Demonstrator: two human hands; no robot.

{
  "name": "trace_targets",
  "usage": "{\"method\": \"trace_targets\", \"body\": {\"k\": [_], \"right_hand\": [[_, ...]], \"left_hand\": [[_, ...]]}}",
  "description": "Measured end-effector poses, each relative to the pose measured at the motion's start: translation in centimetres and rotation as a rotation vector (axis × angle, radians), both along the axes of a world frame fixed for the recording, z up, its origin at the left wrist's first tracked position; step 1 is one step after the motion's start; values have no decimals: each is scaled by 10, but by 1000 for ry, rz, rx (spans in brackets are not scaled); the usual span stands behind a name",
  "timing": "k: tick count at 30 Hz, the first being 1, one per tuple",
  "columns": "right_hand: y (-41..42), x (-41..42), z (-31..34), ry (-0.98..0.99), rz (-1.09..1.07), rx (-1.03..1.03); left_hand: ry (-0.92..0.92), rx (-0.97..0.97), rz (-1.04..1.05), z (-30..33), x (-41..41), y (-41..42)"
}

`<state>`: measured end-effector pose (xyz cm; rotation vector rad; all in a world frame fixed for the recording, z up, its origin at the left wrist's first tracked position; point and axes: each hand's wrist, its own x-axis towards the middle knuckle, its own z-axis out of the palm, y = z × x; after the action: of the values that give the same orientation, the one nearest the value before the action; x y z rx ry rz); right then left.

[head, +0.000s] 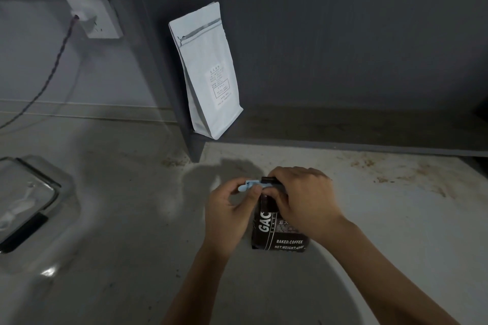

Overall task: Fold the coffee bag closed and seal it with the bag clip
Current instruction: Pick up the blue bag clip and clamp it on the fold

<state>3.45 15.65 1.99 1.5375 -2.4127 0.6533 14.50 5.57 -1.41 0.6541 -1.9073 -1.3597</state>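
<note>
Clipping step: fold pinned by right hand (303, 198) atop bag (277, 235), clip (253, 184) pinched in left hand (232, 208); next, pressed shut.

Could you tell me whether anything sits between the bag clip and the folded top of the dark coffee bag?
Nothing separate does. The blue bag clip, in the left hand, already meets the coffee bag top. The right hand covers the fold, so its fingers may crowd the clip's path.

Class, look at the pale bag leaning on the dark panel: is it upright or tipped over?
Upright, slightly tilted: the pale bag stands on its base on the low ledge, top resting against the dark panel.
</note>
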Motion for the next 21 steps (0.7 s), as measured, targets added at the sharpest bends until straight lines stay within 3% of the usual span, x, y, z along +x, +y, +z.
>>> {"method": "trace_targets", "body": {"k": [5,7,12,17,19,21], "right_hand": [[1,-1,-2,10,-24,-15],[1,-1,-3,25,-29,-14],[2,2,-4,49,-38,-47],[1,6,-3,35,-53,-19],[3,3,3,-53,-4,-27],[13,-3,13,-297,80,-157]], "left_hand": [[-234,-570,133,11,16,-16],[-280,-676,125,13,17,-18],[-271,-644,6,13,13,-15],[-262,-699,22,14,12,-17],[-256,-668,19,15,12,-17],[-238,-623,-5,13,13,-18]]}}
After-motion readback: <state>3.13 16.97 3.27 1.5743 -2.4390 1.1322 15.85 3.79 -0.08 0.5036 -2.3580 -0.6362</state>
